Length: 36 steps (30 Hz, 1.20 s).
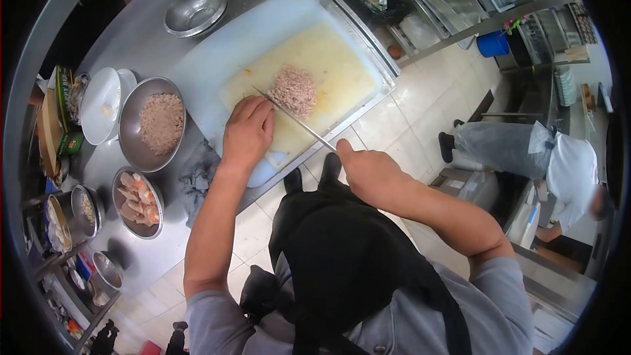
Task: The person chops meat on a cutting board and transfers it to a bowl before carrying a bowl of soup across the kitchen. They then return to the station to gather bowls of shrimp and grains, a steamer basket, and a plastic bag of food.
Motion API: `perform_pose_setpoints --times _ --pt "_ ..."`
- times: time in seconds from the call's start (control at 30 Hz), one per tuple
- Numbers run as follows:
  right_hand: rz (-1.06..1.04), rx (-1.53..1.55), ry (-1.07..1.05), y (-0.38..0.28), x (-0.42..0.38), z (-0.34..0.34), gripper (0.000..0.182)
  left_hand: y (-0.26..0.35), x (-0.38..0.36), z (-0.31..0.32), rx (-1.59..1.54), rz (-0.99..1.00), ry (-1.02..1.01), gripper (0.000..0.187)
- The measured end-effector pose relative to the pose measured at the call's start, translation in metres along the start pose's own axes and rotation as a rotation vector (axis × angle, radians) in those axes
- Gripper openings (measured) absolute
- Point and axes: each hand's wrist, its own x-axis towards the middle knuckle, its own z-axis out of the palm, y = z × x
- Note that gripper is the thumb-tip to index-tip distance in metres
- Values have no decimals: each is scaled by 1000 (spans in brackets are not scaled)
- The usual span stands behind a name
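My right hand (368, 171) is closed round the handle of a knife (309, 129). The long thin blade runs diagonally up and left along the near edge of a heap of minced meat (293, 92). Close against the blade near its tip is my left hand (248, 128), its fingers curled and pressed together. The undersides of those fingers are hidden, so what they grip, if anything, does not show. Beneath the meat lies a yellowish cutting board (342, 59), on top of a larger pale blue-white board (217, 66).
Left of the boards stand a metal bowl of mince (123, 133), a bowl of raw meat chunks (137, 231), white plates (98, 115) and a dark crumpled cloth (197, 177). A metal bowl (195, 10) sits at the back. Another person (568, 164) stands at the right.
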Motion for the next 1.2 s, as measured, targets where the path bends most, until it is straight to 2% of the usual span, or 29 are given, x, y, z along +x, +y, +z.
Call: perform_pose_setpoints --times 0.1,0.17,0.27,0.4,0.47,0.6,0.67,0.8,0.9,1.0,1.07,1.2 --pt "-5 1 -70 2 1 3 33 -3 0 -3 -2 -24 -30 14" --pt "-70 11 18 9 18 21 31 -3 2 -6 -21 0 -77 14" --pt "-26 13 19 5 40 20 28 -1 0 -5 -20 -3 -32 15" --pt "-18 16 -9 -4 22 -3 29 -1 -1 -4 -40 -7 9 15" --pt "-18 0 -24 -5 10 -9 28 -1 -1 -5 -26 -53 -35 14" --pt "-17 -17 -77 2 17 11 28 -4 1 -5 -61 -9 -13 14" --pt "-37 17 15 2 40 29 27 -3 2 -5 -41 -7 -28 14" --pt "-51 9 39 -3 43 13 30 -4 1 -5 -16 19 2 14" --pt "-34 -15 15 -6 16 -5 33 -9 -3 -4 -10 12 6 15" --pt "23 -42 -115 -5 10 -4 37 -11 -4 -5 3 12 -13 15" --pt "-43 -17 -39 1 22 15 37 -9 -5 -10 -17 17 -37 16" --pt "-50 -9 -16 -3 42 19 38 -8 -5 -15 -23 62 -54 15"
